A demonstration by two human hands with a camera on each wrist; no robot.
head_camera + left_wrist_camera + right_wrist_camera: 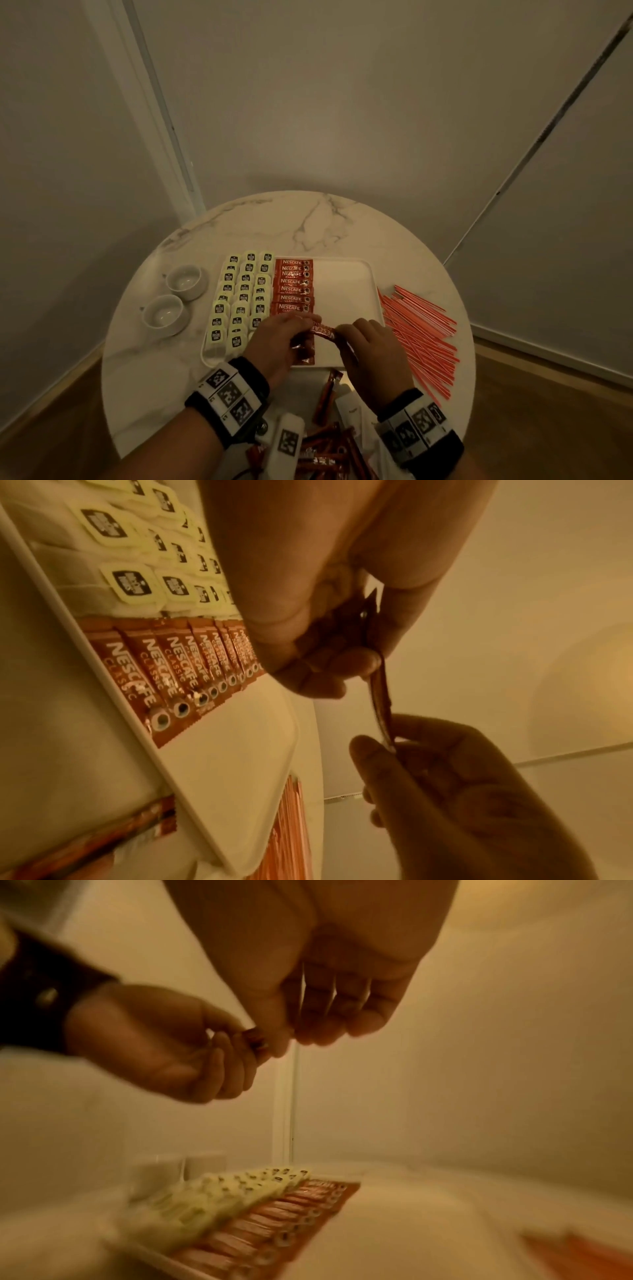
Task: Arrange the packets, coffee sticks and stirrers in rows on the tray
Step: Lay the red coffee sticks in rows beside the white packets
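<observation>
Head view: left hand (pixel 279 337) and right hand (pixel 368 349) each pinch one end of a coffee stick (pixel 323 331), held between them above the tray's (pixel 359 263) near edge. Packets (pixel 239 294) and stick row (pixel 293 286) on tray; stirrers (pixel 419 335) on tabletop (pixel 274 222) just right.

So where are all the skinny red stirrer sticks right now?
In the head view the thin red stirrers lie in a loose pile on the round marble table, just right of the white tray, none on it yet.
</observation>
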